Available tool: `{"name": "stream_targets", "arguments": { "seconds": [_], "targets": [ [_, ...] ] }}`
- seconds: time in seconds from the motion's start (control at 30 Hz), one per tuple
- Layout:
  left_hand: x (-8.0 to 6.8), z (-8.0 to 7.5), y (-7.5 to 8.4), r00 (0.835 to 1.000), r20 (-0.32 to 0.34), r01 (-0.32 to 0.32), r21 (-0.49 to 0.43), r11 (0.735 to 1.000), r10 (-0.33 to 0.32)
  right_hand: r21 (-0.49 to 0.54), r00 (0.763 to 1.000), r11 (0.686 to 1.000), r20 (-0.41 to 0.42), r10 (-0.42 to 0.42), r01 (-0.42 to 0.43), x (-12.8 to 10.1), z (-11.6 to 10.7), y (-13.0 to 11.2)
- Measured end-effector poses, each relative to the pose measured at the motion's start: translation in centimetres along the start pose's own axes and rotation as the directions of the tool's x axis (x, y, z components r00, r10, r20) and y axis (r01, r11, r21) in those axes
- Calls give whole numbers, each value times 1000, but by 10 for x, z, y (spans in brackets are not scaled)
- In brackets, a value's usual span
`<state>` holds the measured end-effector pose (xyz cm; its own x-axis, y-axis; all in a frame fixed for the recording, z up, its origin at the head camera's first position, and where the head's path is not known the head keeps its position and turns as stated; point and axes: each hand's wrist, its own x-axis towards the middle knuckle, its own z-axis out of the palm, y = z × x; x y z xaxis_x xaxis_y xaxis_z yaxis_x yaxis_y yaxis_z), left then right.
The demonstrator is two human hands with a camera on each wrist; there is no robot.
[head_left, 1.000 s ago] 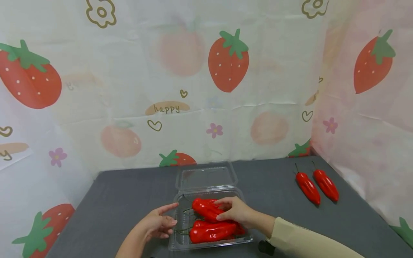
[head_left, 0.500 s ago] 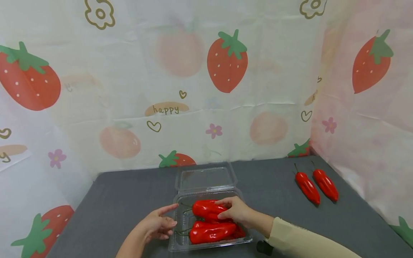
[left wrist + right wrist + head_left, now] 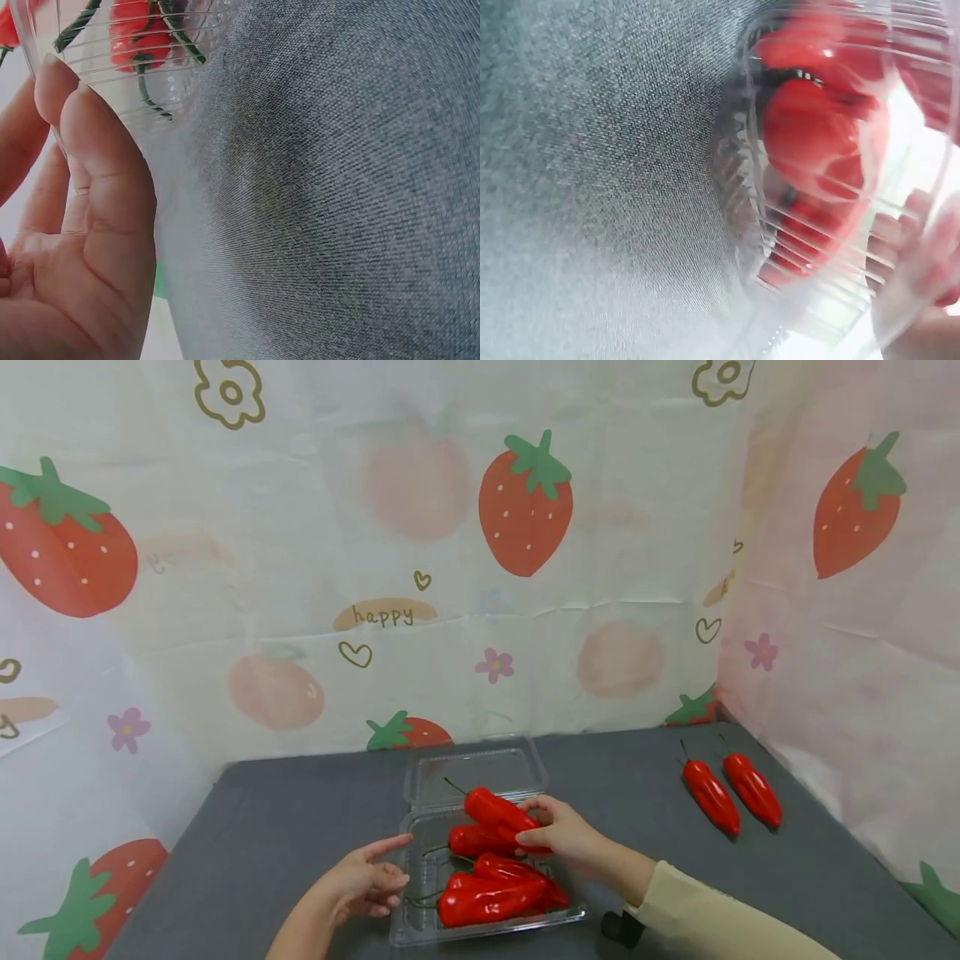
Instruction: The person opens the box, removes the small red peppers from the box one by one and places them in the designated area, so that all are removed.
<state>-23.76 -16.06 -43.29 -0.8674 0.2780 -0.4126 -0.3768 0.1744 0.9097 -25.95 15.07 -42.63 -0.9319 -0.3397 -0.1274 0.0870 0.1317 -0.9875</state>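
My right hand (image 3: 566,835) grips a red chili pepper (image 3: 495,810) by its lower end, thumb on the near side and fingers on the far side. This pepper is tilted, its stem up to the left, above the clear plastic clamshell container (image 3: 427,931). Several other red peppers (image 3: 487,902) lie in the container's base, stems to the left. My left hand (image 3: 363,881) is at the container's left side, index finger extended to the rim. In the left wrist view its fingertips (image 3: 94,124) meet the clear wall. The right wrist view shows peppers (image 3: 814,135) through the plastic.
The container's open lid (image 3: 476,772) lies back toward the wall. Two more red peppers (image 3: 711,797) lie side by side at the right of the grey tabletop (image 3: 315,802). A black object (image 3: 621,929) is by the right sleeve. Strawberry-print cloth (image 3: 375,527) hangs behind.
My right hand has lifted one pepper up from the container's far side, raising its stem end and uncovering peppers beneath. The left hand keeps its place at the rim.
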Motion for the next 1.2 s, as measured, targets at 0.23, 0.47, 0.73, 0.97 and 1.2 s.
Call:
{"name": "stream_targets", "arguments": {
  "seconds": [0.23, 0.47, 0.73, 0.97, 1.2],
  "targets": [
    [1, -4, 2, 1000, 12, -11, 3, 1000, 11, -23, 999, 1000, -40, -2, 2, -10, -5, -12],
    [1, -5, 3, 1000, 10, -3, 8, 1000, 3, -54, 998, 998, -66, 8, -12, -18, -14, -18],
    [2, -1, 1, 1000, -1, -13, 3, 1000, 13, -12, 998, 1000, -66, 24, -25, -31, -29, -18],
    [2, -1, -1, 999, 35, -19, -20, 1000, 19, 26, 998, 999, -62, 22, -20, -40, -44, -17],
    [1, -3, -2, 998, 60, -24, -26, 999, 26, 38, 996, 999, -88, 25, -21, -46, -56, -16]
  ]
}}
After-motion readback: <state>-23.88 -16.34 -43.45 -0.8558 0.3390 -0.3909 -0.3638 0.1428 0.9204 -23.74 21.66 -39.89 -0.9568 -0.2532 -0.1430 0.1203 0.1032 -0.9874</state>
